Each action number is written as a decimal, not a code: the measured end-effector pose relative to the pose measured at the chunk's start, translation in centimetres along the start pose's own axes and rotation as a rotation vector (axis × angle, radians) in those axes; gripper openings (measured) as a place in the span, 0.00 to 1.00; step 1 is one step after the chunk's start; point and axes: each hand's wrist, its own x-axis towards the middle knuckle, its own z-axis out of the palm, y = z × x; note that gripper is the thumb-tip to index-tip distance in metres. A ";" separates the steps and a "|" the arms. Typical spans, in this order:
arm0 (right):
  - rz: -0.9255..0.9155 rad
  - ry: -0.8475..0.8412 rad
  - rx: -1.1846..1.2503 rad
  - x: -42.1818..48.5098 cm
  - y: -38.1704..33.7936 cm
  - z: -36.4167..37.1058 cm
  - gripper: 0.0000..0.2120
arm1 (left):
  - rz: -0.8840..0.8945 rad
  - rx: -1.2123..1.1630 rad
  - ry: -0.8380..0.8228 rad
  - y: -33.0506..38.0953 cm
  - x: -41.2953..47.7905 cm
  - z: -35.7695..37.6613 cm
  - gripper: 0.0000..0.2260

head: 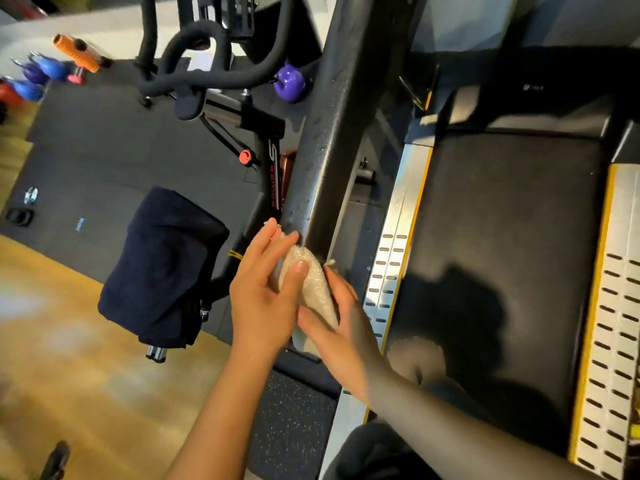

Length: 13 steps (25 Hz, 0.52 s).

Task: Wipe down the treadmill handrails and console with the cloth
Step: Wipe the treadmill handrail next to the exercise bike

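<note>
**Both hands on cloth at lower end of handrail**

Gym floor: black rubber matting (121,150) with light wood flooring (86,375) beside it. View is tilted and the edges are blurred.

- Landmark: the treadmill's dark grey metal handrail (322,133), running diagonally from top centre down to the hands. Its surface is speckled with small droplets.
- The beige coarse-weave cloth (317,289) is wrapped over the handrail's lower end.
- Left hand (263,299) is on the handrail's left side, cupped round the cloth. Its thumb is pressed on the top face and its fingers are slightly spread, tips reaching bare rail just above the cloth.
- Right hand (341,327) is on the handrail's right side, gripping the cloth with the thumb on top. Its fingers curl round the far side and are partly hidden.
- Right of the handrail: a ribbed silver side rail with a yellow edge (398,220), then the black treadmill belt (502,220).
- Left of the handrail: a black spin bike (263,161) with a dark navy towel (162,265) draped over its seat.
- Further left and up: a purple kettlebell (290,84), blue kettlebells (52,69) and an orange foam roller (78,51).
</note>
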 end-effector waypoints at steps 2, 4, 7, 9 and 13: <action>-0.030 -0.038 -0.184 0.2 -1.1 -1.7 0.35 | 0.017 0.048 0.016 0.2 0.2 -0.6 0.12; -0.040 -0.134 -0.358 0.4 -2.7 -4.0 0.32 | -0.047 0.018 0.084 0.1 -0.1 -1.6 0.12; -0.149 -0.173 -0.553 1.8 -4.6 -7.4 0.17 | -0.189 -0.014 0.147 0.1 -0.8 -3.6 0.10; -0.222 -0.222 -0.688 3.1 -6.8 -9.3 0.11 | -0.194 -0.059 0.173 0.7 -1.0 -4.5 0.06; -0.454 -0.245 -0.792 3.9 -10.6 -11.1 0.15 | -0.069 -0.066 0.190 2.7 -0.5 -5.5 0.03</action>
